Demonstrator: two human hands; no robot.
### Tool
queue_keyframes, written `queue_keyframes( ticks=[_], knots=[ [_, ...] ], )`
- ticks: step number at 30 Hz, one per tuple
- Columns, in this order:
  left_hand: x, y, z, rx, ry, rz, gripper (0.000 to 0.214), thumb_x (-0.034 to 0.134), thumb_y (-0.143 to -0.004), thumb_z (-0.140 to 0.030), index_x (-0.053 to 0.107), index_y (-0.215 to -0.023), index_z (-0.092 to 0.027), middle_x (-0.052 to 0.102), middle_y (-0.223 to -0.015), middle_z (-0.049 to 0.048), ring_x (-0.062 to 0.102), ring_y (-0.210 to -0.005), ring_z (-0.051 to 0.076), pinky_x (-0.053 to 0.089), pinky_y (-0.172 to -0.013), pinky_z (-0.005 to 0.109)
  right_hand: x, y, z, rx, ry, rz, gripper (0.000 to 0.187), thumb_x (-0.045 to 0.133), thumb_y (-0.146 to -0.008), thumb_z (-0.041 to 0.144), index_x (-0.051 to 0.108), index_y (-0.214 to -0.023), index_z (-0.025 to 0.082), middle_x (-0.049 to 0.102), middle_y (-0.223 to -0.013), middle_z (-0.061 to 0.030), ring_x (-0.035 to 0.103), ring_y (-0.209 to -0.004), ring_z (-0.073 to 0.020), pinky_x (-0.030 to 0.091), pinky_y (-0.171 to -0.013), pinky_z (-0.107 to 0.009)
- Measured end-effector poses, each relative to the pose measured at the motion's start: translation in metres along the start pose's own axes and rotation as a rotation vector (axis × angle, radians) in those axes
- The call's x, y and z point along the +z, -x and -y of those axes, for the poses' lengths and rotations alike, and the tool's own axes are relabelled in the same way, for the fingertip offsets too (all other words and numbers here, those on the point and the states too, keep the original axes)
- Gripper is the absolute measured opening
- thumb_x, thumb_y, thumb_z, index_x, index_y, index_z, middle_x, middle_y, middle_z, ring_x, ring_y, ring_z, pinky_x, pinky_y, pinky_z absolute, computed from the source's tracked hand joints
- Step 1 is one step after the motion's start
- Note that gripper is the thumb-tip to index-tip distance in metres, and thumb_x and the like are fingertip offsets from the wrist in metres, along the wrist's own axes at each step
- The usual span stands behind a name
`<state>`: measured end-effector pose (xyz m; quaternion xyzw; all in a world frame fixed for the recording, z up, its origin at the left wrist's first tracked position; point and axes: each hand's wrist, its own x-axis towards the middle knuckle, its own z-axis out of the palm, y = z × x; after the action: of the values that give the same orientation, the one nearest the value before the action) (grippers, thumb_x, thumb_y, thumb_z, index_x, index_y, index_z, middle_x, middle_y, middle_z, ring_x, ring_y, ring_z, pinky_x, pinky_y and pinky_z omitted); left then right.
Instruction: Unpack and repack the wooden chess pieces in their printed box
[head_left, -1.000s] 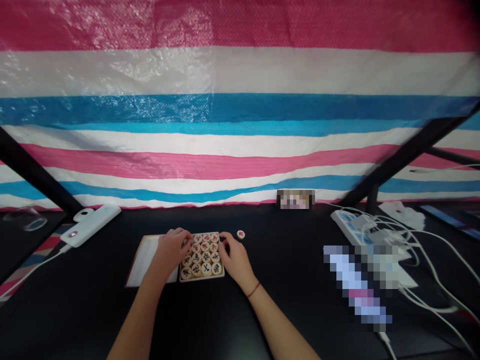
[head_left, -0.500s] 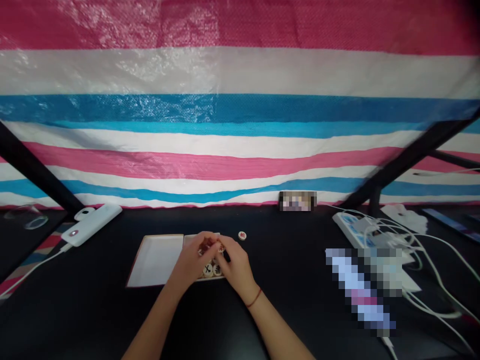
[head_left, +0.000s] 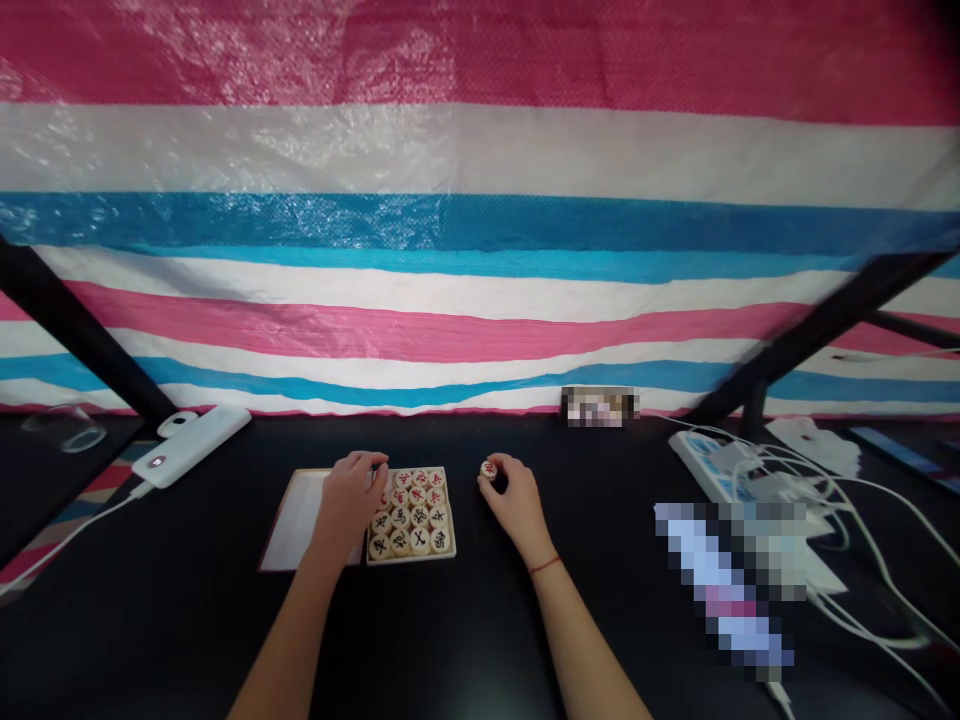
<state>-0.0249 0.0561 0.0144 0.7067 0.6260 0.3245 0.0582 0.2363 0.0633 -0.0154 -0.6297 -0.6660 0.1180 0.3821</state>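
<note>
A small square box [head_left: 411, 555] on the black table holds several round wooden chess pieces [head_left: 417, 512] marked in red and black. Its white lid [head_left: 294, 522] lies flat just to the left. My left hand [head_left: 349, 500] rests curled on the box's left edge, fingertips on the pieces at the top left corner. To the right of the box, my right hand [head_left: 514, 498] pinches a lone chess piece [head_left: 488, 469] with a red mark, which sits on the table.
A white power bank [head_left: 190, 446] with a cable lies at the back left, beside a clear glass [head_left: 64, 430]. A power strip [head_left: 720, 462] with tangled white cables fills the right side. A striped tarp hangs behind the table.
Both hands were together over the box half a second ago. My right hand has moved right onto the lone piece, and my left hand has drawn back to the box's left edge.
</note>
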Motion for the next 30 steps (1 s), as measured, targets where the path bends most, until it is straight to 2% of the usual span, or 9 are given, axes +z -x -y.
queue_keyframes(
  ticks=[4, 8, 15, 22, 30],
  knots=[
    [0.001, 0.001, 0.000, -0.008, -0.006, 0.029, 0.020, 0.049, -0.087, -0.026, 0.067, -0.093, -0.020, 0.070, -0.096, 0.0058, 0.063, -0.089, 0.022, 0.048, -0.085, 0.035, -0.002, 0.000, 0.002, 0.003, 0.002, -0.001, 0.013, 0.050, -0.078, 0.025, 0.060, -0.084, 0.020, 0.064, -0.081, -0.0049, 0.056, -0.077, -0.0208, 0.043, -0.074, -0.032],
    [0.001, 0.002, -0.002, -0.010, -0.009, 0.045, 0.020, 0.048, -0.087, -0.026, 0.067, -0.093, -0.020, 0.070, -0.096, 0.0054, 0.062, -0.090, 0.021, 0.047, -0.085, 0.035, -0.003, -0.001, 0.001, -0.001, 0.011, 0.007, 0.011, 0.050, -0.077, 0.023, 0.058, -0.083, 0.020, 0.063, -0.079, -0.0046, 0.055, -0.075, -0.0208, 0.042, -0.073, -0.032],
    [0.003, 0.002, -0.001, -0.001, -0.031, 0.050, 0.020, 0.050, -0.087, -0.026, 0.068, -0.092, -0.021, 0.070, -0.095, 0.0055, 0.062, -0.089, 0.022, 0.048, -0.084, 0.036, -0.003, 0.000, 0.006, -0.033, 0.063, 0.015, 0.009, 0.048, -0.079, 0.022, 0.055, -0.084, 0.021, 0.064, -0.081, -0.0038, 0.057, -0.076, -0.0201, 0.040, -0.073, -0.030],
    [0.007, 0.003, 0.000, 0.013, -0.023, 0.041, 0.020, 0.050, -0.086, -0.027, 0.069, -0.091, -0.021, 0.071, -0.094, 0.0061, 0.062, -0.090, 0.023, 0.048, -0.086, 0.037, -0.003, 0.002, 0.013, 0.031, 0.086, 0.042, 0.014, 0.050, -0.081, 0.027, 0.056, -0.093, 0.023, 0.066, -0.086, -0.0027, 0.059, -0.084, -0.0221, 0.039, -0.074, -0.031],
    [0.004, 0.003, -0.004, 0.006, -0.037, 0.049, 0.021, 0.050, -0.086, -0.027, 0.069, -0.091, -0.021, 0.071, -0.094, 0.0054, 0.062, -0.090, 0.023, 0.048, -0.086, 0.037, -0.003, 0.002, 0.014, 0.044, 0.084, 0.066, 0.014, 0.050, -0.083, 0.031, 0.058, -0.091, 0.023, 0.067, -0.088, -0.0033, 0.058, -0.087, -0.0226, 0.038, -0.075, -0.031]
  ],
)
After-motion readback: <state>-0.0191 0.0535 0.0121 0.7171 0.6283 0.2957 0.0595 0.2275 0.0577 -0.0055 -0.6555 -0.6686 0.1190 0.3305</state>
